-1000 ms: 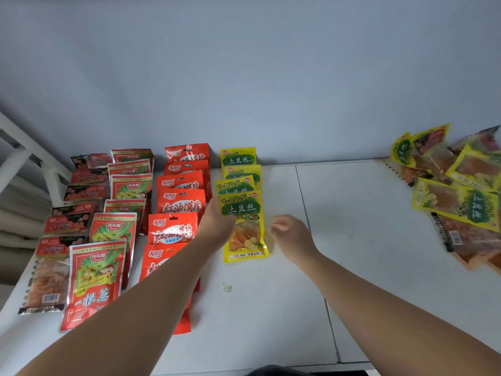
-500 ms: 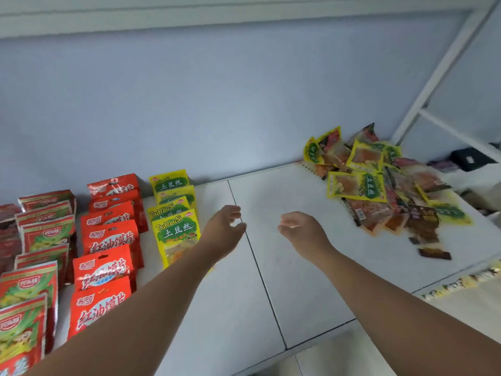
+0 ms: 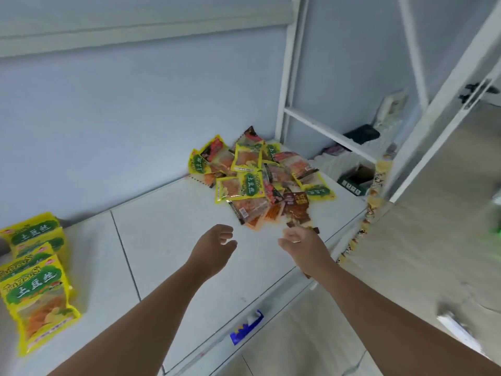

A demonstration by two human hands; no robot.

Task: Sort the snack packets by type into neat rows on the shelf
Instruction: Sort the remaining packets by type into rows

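Across the middle of the frame runs the white shelf [image 3: 176, 240], and the step in hand is, as I judge it, fetching the next packet from the unsorted stock. That stock is the heap of mixed snack packets [image 3: 273, 175] just right of centre in the upper half, lying every way up against the back wall. At the lower left edge is the yellow row [image 3: 35, 280] already laid out, its packets overlapping one behind another, well apart from the heap with bare shelf between. My left hand [image 3: 214, 248] hangs over that bare stretch at centre frame, fingers loosely curled and holding nothing. My right hand [image 3: 303, 245] is just short of the heap's near edge, fingers slack and apart, also with nothing in its grasp; a small dark packet [image 3: 315, 229] shows beside it, and I cannot tell whether I touch it. The next move calls for choosing one type, pinching a single packet free without dragging its neighbours, and carrying it back toward the rows. The nearest candidates are the brown packet [image 3: 296, 210] at the heap's front and the yellow packet [image 3: 240, 187] lying flat on top. That one and the row read 土豆丝, the row also "TuDouSi"; the brown packet's print is too blurred to read.
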